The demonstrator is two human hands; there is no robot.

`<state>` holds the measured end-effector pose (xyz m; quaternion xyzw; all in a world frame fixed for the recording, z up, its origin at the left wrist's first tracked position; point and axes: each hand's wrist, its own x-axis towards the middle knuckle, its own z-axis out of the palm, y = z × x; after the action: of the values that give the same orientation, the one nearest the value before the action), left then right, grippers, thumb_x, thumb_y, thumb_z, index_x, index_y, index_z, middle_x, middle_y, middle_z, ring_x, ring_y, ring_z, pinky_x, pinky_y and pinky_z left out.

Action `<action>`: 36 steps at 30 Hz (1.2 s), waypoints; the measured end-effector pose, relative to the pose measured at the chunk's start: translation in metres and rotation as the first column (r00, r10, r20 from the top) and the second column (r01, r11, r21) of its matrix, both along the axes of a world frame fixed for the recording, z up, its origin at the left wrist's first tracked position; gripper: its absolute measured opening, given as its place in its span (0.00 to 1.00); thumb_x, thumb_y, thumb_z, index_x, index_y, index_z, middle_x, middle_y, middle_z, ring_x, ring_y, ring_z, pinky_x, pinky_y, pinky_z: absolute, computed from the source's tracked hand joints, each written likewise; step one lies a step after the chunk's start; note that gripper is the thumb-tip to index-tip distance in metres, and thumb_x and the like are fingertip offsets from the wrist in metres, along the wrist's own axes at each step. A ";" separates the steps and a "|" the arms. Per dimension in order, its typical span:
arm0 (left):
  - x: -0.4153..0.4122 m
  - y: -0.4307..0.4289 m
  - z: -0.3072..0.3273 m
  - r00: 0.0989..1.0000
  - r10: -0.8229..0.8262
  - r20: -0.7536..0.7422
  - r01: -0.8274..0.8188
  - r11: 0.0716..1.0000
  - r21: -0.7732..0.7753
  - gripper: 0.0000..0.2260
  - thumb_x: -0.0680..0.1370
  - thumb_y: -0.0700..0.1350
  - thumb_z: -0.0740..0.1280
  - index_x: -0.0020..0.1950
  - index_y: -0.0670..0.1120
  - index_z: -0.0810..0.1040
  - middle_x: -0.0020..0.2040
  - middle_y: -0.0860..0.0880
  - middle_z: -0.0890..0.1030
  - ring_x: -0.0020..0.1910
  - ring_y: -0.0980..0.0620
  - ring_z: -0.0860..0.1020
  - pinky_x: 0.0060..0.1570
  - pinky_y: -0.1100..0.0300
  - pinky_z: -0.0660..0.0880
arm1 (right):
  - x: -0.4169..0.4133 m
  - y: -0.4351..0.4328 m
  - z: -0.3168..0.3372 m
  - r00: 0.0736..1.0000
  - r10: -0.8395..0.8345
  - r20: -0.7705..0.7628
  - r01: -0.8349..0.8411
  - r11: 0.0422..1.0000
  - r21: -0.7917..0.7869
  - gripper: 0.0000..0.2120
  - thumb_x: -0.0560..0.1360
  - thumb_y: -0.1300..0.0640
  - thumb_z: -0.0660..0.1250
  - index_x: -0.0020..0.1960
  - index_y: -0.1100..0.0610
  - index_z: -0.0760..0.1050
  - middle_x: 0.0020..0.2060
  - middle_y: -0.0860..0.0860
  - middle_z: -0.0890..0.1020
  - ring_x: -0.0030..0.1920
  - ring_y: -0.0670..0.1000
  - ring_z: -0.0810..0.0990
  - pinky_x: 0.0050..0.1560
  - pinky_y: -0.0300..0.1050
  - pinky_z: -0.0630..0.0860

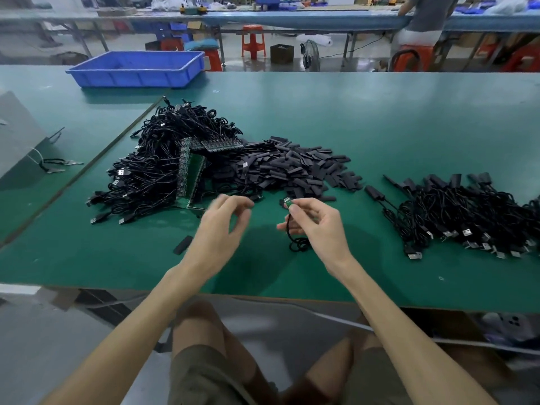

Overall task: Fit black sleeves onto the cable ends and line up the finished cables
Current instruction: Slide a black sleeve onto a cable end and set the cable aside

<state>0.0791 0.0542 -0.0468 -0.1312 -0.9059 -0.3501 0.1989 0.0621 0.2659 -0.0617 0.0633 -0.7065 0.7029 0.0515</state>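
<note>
Our right hand [315,226] pinches a cable [296,244] between thumb and forefinger, just below its bare green board end; the cord hangs in a loop under the hand, above the table [380,118]. Our left hand [225,226], blurred, hovers beside it with fingers loosely curled, holding nothing we can make out. Behind the hands lies the sleeve pile [292,168], touching the cable heap [157,171] at left. Sleeved cables [467,217] lie in a row at right. A lone sleeve [183,244] lies left of the left wrist.

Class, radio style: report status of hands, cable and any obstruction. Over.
Right hand pinching bare cable end. Left hand open, empty, blurred. No sleeve fitted yet. Sleeve pile unobstructed.
</note>
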 end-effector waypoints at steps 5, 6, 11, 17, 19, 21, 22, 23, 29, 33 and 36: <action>-0.006 0.032 0.008 0.947 -0.229 0.226 0.105 0.884 0.455 0.05 0.82 0.44 0.68 0.52 0.49 0.84 0.42 0.51 0.86 0.39 0.53 0.84 0.37 0.58 0.79 | 0.003 -0.008 -0.003 1.000 0.013 -0.024 -0.011 0.996 0.093 0.04 0.80 0.56 0.72 0.51 0.57 0.82 0.42 0.54 0.87 0.42 0.54 0.88 0.50 0.50 0.83; -0.007 0.035 0.007 0.948 -0.233 0.219 0.108 0.877 0.468 0.04 0.81 0.45 0.69 0.52 0.48 0.84 0.42 0.50 0.86 0.37 0.54 0.83 0.35 0.59 0.77 | 0.003 -0.010 -0.003 1.000 0.013 -0.023 -0.011 0.994 0.107 0.04 0.79 0.56 0.73 0.51 0.57 0.82 0.42 0.53 0.87 0.42 0.53 0.88 0.49 0.51 0.83; -0.014 0.032 0.005 0.938 -0.247 0.242 0.092 0.854 0.512 0.02 0.78 0.40 0.73 0.47 0.42 0.85 0.36 0.48 0.85 0.34 0.53 0.81 0.32 0.61 0.73 | 0.008 -0.011 -0.004 0.999 0.048 -0.026 -0.043 0.986 0.161 0.07 0.79 0.52 0.73 0.51 0.56 0.81 0.42 0.47 0.88 0.44 0.45 0.87 0.47 0.38 0.81; -0.018 0.022 0.009 0.909 -0.247 0.335 0.119 0.926 0.360 0.04 0.77 0.37 0.74 0.43 0.45 0.85 0.33 0.47 0.84 0.33 0.53 0.80 0.35 0.56 0.76 | 0.010 -0.003 -0.005 0.977 0.213 -0.021 -0.169 0.830 0.531 0.11 0.83 0.50 0.65 0.49 0.53 0.83 0.39 0.48 0.85 0.40 0.48 0.81 0.47 0.50 0.78; -0.017 0.021 0.008 0.905 -0.233 0.357 0.117 0.941 0.317 0.05 0.77 0.37 0.73 0.42 0.46 0.84 0.34 0.47 0.84 0.32 0.54 0.80 0.36 0.55 0.76 | 0.011 0.000 -0.007 0.973 0.229 -0.006 -0.189 0.816 0.547 0.11 0.84 0.51 0.65 0.49 0.54 0.83 0.39 0.49 0.84 0.40 0.49 0.80 0.46 0.48 0.76; -0.017 0.019 0.005 0.912 -0.191 0.362 0.079 0.950 0.302 0.06 0.77 0.38 0.74 0.42 0.47 0.84 0.33 0.47 0.83 0.32 0.54 0.80 0.37 0.51 0.76 | 0.011 0.003 -0.009 0.973 0.230 -0.009 -0.188 0.817 0.545 0.10 0.83 0.52 0.65 0.50 0.54 0.82 0.39 0.47 0.83 0.40 0.46 0.79 0.44 0.41 0.74; -0.017 0.018 0.003 0.915 -0.169 0.366 0.056 0.953 0.297 0.06 0.77 0.39 0.74 0.42 0.48 0.84 0.32 0.47 0.83 0.32 0.54 0.81 0.38 0.50 0.77 | 0.012 0.004 -0.010 0.973 0.230 -0.021 -0.181 0.816 0.549 0.09 0.83 0.53 0.65 0.49 0.55 0.82 0.38 0.47 0.83 0.39 0.44 0.78 0.42 0.37 0.73; -0.017 0.018 0.002 0.916 -0.154 0.371 0.041 0.955 0.295 0.06 0.77 0.40 0.74 0.41 0.48 0.84 0.32 0.48 0.83 0.32 0.54 0.81 0.38 0.50 0.76 | 0.011 0.005 -0.011 0.973 0.229 -0.035 -0.172 0.814 0.554 0.10 0.84 0.53 0.65 0.47 0.55 0.81 0.37 0.46 0.82 0.38 0.43 0.77 0.41 0.35 0.71; -0.013 0.021 -0.006 0.938 -0.058 0.342 -0.021 0.975 0.222 0.05 0.76 0.45 0.75 0.41 0.52 0.84 0.31 0.53 0.82 0.30 0.58 0.80 0.35 0.67 0.73 | 0.011 0.001 -0.021 0.975 0.208 -0.080 -0.123 0.801 0.586 0.09 0.83 0.51 0.65 0.47 0.52 0.81 0.37 0.43 0.80 0.39 0.42 0.77 0.42 0.39 0.71; -0.013 0.024 -0.007 0.926 -0.044 0.375 -0.062 0.962 0.266 0.04 0.78 0.45 0.74 0.43 0.50 0.83 0.30 0.53 0.82 0.29 0.57 0.80 0.35 0.64 0.75 | 0.010 -0.001 -0.023 0.979 0.184 -0.083 -0.105 0.813 0.573 0.08 0.82 0.49 0.67 0.50 0.52 0.81 0.41 0.43 0.82 0.43 0.43 0.79 0.46 0.40 0.75; -0.012 0.025 -0.007 0.913 -0.061 0.403 -0.085 0.938 0.335 0.05 0.79 0.45 0.72 0.44 0.47 0.83 0.30 0.49 0.83 0.29 0.56 0.80 0.34 0.63 0.75 | 0.010 -0.001 -0.022 0.981 0.178 -0.080 -0.106 0.832 0.544 0.07 0.81 0.49 0.68 0.51 0.52 0.81 0.42 0.43 0.83 0.44 0.42 0.80 0.45 0.36 0.74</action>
<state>0.0668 0.0796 -0.0536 -0.0129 -0.8524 -0.5220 0.0282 0.0717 0.2647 -0.0838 0.1724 -0.8636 0.4732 0.0243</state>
